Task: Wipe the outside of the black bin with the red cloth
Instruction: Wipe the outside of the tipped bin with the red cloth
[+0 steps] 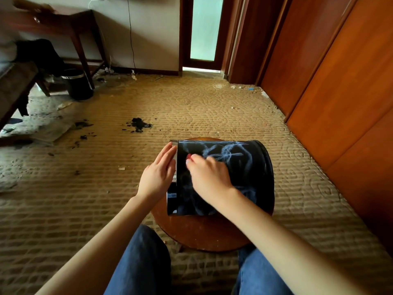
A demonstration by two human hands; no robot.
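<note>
Sprawling under everything, the tan patterned carpet [191, 107] was littered with scraps and dark crumbs, and orange-brown wardrobe doors [340, 81] ran along its right side. On the carpet, between the person's knees, stood a small round wooden desk [204, 233]. The black bin [251, 167] lay on its side on top of it, mouth and metal rim turned left, base turned right. Pale chalky streaks crossed the bin's upturned wall, so the wiping looked under way and far from finished.

The left hand [158, 171] was held flat against the rim at the mouth, fingers straight and pressed together, apparently steadying the bin. The right hand [209, 173] rested on the upper wall just beside that rim, fingers curled over the red cloth [188, 156]. Only a small bunch of the cloth showed past the fingertips; the rest was hidden beneath the palm.

The next move probably called for firm strokes rightward across the streaks toward the base. After that the bin would need turning to reach the side lying underneath, with the left hand bracing it against rolling.
</note>
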